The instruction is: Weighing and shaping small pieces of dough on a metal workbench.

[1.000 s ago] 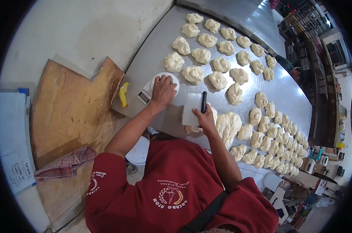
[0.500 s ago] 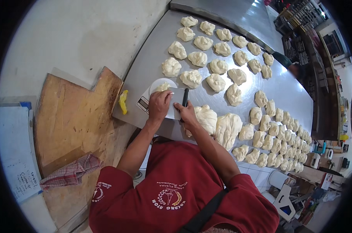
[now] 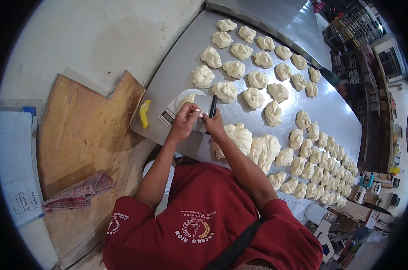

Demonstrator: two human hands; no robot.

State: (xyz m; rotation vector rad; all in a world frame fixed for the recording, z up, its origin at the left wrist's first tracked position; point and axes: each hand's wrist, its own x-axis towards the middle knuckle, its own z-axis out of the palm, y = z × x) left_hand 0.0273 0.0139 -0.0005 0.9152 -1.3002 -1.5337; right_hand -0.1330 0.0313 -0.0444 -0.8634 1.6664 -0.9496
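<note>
Dough [image 3: 186, 100] is sitting as a small pale lump on the round plate [image 3: 185, 92] of the white scale [image 3: 167, 117], just beyond the left hand [image 3: 181, 123], so the left is the nearer of the two. From where I'm standing, the left fingers are partly hiding the lump, and I can't tell whether they are touching it. That hand is pinching a tiny dough scrap [image 3: 200, 114] between its fingertips, its wrist turning inward.

The right hand [image 3: 215, 123] is gripping a scraper [image 3: 213, 104] by its black handle, whose long axis is running away from the body with a slight lean to the right. The flat blade is reaching leftward from it, toward the scale; whether it's touching the plate I can't make out. Both forearms are slanting inward, the hands nearly meeting at the scrap. A bigger dough mass [image 3: 236, 137] is resting on the steel table [image 3: 167, 83], beside the right forearm.
</note>
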